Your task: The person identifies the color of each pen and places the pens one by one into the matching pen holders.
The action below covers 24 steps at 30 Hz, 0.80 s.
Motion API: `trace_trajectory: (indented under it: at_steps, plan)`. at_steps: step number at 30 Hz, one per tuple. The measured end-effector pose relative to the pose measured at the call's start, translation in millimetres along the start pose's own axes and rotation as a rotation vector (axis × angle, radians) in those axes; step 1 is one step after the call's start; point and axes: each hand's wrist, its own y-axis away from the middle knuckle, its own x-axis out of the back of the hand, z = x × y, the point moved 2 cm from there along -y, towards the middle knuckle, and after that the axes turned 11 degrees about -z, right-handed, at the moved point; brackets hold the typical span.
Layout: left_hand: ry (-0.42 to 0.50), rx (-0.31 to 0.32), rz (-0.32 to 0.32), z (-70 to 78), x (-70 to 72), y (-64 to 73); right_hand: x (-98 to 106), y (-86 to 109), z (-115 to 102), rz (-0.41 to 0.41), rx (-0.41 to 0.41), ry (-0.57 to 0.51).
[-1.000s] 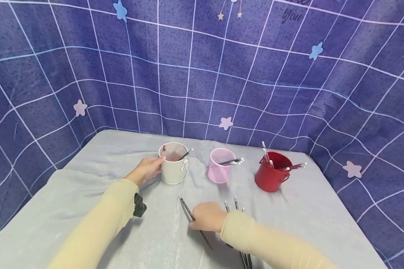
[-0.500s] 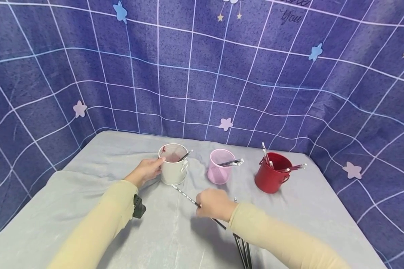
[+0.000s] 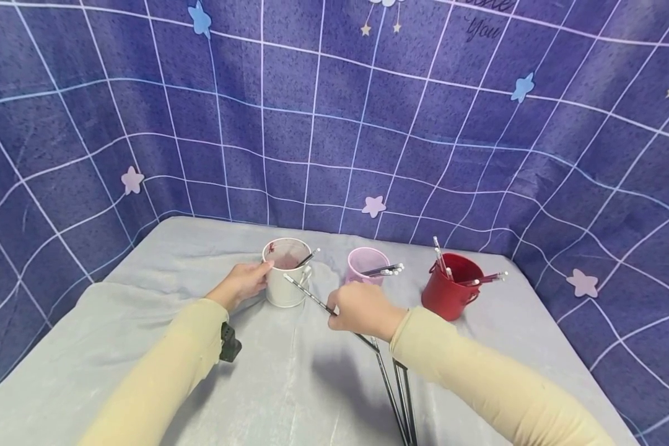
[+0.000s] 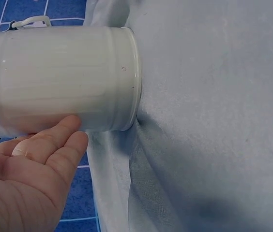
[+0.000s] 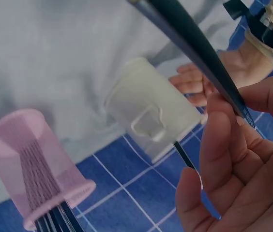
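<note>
My right hand (image 3: 365,306) pinches a dark pencil (image 3: 308,293) between thumb and fingers, its white eraser end pointing to the upper left. That end overlaps the front of a white bucket (image 3: 284,291) in the head view. My left hand (image 3: 244,282) rests against the bucket's left side, the thumb at its rim. The left wrist view shows fairly straight fingers (image 4: 71,123) touching the bucket wall. One pencil (image 5: 187,157) leans inside the bucket. Several more dark pencils (image 3: 387,385) lie on the cloth below my right wrist.
A pink mesh cup (image 3: 368,255) holding several dark pencils stands behind my right hand. Right of it is a red bucket (image 3: 443,297) with several dark red pencils. Grey cloth (image 3: 256,384) covers the table; a blue gridded curtain (image 3: 334,142) hangs behind and at both sides.
My right hand has lifted the pencil and moved away from me and slightly right, bringing its eraser end up before the white bucket. My left hand has stayed at the bucket.
</note>
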Motion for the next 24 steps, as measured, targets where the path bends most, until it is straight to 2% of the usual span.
trace_trajectory:
  at_steps: [3, 7, 9, 14, 17, 20, 24]
  plan:
    - [0.008, -0.007, 0.001, 0.0, 0.1, 1.1, 10, -1.4, 0, 0.001, -0.023, -0.036]
    - [0.009, -0.011, 0.002, -0.2, 0.4, 1.6, 22, -5.3, 1, 0.054, -0.049, -0.132]
    - [0.008, -0.015, 0.005, -0.5, 0.2, 0.8, 26, -9.1, 3, 0.111, -0.034, -0.203]
    - [0.026, -0.016, 0.011, -2.4, 0.2, 0.3, 28, -22.4, 10, 0.264, -0.01, -0.472]
    - [0.031, -0.011, 0.007, -2.0, 0.2, 0.6, 28, -30.3, 12, 0.368, -0.036, -0.602]
    - [0.033, -0.007, 0.004, -1.8, -0.3, -0.8, 27, -38.0, 14, 0.455, -0.062, -0.659]
    - [0.035, 0.004, 0.013, -1.3, 0.1, -2.5, 26, -48.7, 14, 0.509, -0.085, -0.691]
